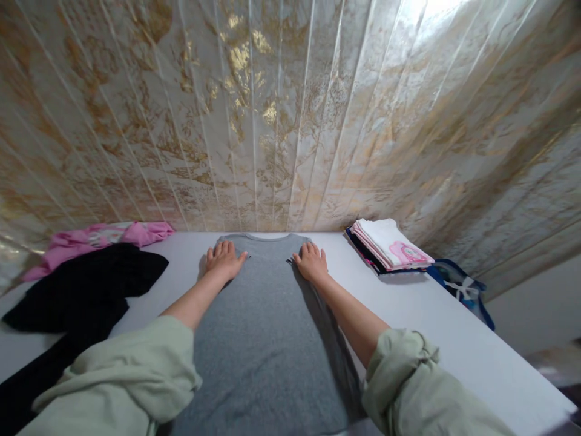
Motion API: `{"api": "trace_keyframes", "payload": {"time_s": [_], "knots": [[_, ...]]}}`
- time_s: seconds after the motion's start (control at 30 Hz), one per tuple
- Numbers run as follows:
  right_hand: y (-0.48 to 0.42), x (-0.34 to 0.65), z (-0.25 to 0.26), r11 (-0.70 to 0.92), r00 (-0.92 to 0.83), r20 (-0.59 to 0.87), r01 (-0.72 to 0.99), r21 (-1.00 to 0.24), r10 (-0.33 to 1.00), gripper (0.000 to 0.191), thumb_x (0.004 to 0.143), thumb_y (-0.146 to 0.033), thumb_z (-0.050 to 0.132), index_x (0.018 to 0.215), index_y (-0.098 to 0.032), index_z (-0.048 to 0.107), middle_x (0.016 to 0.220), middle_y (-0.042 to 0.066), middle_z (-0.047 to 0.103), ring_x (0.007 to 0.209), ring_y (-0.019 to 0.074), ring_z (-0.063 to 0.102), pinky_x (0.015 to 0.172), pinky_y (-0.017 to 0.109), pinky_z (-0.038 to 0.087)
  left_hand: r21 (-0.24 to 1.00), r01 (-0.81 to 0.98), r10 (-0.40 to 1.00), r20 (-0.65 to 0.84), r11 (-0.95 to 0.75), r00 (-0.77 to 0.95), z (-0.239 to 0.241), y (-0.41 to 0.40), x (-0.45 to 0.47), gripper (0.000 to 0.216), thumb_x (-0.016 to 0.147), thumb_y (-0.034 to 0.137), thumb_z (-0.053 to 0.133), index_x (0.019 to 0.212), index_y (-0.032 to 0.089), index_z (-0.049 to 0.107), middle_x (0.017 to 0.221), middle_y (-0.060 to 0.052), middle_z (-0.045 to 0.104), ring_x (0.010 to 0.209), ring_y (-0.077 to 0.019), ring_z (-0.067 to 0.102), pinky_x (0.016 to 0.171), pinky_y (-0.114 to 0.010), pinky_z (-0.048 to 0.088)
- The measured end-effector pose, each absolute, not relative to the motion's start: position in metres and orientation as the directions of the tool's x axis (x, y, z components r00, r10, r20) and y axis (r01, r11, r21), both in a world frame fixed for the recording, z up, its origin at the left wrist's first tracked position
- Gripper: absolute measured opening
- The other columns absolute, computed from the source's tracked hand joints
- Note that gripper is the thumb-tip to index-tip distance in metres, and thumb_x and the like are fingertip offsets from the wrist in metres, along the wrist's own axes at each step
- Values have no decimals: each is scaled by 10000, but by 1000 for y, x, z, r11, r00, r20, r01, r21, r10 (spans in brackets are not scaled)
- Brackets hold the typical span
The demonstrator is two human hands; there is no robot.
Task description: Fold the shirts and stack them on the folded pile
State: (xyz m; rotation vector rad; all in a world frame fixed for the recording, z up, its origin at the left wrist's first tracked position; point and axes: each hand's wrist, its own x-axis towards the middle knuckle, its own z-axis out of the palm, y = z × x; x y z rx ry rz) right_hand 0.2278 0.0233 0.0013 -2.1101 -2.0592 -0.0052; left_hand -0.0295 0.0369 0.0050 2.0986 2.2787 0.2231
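A grey shirt (267, 339) lies spread flat on the white table, its neckline at the far edge by the wall. My left hand (224, 260) rests palm down on the shirt's upper left side, fingers stretched out and pointing away from me. On the upper right side, my right hand (312, 263) lies flat in the same way, its thumb toward the middle. Small dark marks show on the cloth beside both thumbs. Neither hand grips the fabric. The shirt's lower end runs out of view at the bottom.
Left of the shirt, a black garment (86, 290) lies loosely crumpled, with a pink garment (104, 237) behind it. A folded clothes stack (385, 245) sits at the back right of the white table (436, 321). Past its right edge is a blue-trimmed bag (463, 287). A patterned curtain (281, 121) hangs behind.
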Motion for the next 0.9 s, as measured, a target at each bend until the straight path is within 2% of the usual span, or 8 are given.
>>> {"api": "trace_keyframes", "payload": {"time_s": [0.13,0.23,0.47,0.7,0.9], "knots": [[-17,223,0,172,-149,158,975,-140,976,594,983,-462,340,1471,-123,350,1533,127,338,1413,227,262,1137,386,167,109,987,983,153,-119,101,10,-3,-22,730,943,552,225,1495,76,270,1574,-135,257,1462,-257,197,1180,-439,138],[-54,224,-10,275,-261,114,952,-136,959,606,976,-474,365,1476,-132,344,1539,122,328,1416,229,265,1137,380,185,102,973,975,103,-207,196,-3,-40,-19,732,942,563,245,1487,76,295,1564,-128,283,1449,-258,239,1176,-427,173],[-103,237,-15,343,-333,86,927,-151,939,609,970,-472,389,1489,-157,333,1555,91,300,1431,236,250,1159,419,192,57,959,957,107,-278,271,-17,-84,-21,676,953,528,285,1465,91,355,1551,-133,313,1442,-260,261,1173,-439,186],[-173,262,-12,498,-493,74,857,-134,867,584,971,-471,399,1508,-264,297,1566,42,283,1437,234,242,1171,453,187,60,912,909,130,-406,396,-21,-164,-25,601,949,538,343,1474,246,359,1571,-70,288,1442,-252,262,1160,-464,215],[-222,282,-9,519,-518,47,843,-138,854,581,970,-428,428,1512,-276,284,1570,34,269,1436,233,250,1173,454,211,72,896,894,146,-438,424,-25,-231,-44,556,946,547,357,1469,361,334,1564,-21,316,1419,-252,312,1137,-475,250]]}}
